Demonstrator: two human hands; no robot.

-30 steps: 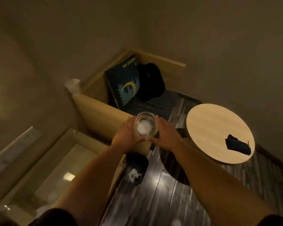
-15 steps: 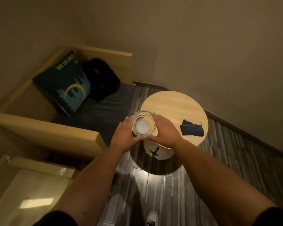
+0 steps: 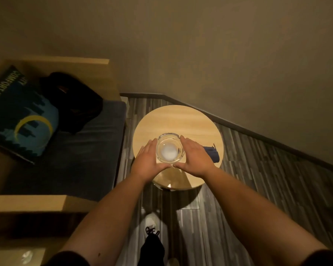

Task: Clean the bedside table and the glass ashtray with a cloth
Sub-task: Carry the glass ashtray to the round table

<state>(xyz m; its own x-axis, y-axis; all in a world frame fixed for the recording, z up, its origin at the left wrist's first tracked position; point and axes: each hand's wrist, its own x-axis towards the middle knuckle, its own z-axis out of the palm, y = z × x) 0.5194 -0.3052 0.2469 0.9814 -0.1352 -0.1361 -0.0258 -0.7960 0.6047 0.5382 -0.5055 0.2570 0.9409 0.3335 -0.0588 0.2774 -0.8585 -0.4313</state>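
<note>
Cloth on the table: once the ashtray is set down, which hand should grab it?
Right. The dark cloth lies just beyond the right hand, partly hidden by it; the left hand is on the glass ashtray's far side.

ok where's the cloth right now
The dark blue cloth lies on the round table, at its right edge, partly hidden behind the right hand holding the glass ashtray.

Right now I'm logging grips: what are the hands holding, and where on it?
Both hands hold the glass ashtray over the round table: the left hand cups its left side, the right hand its right side.
</note>
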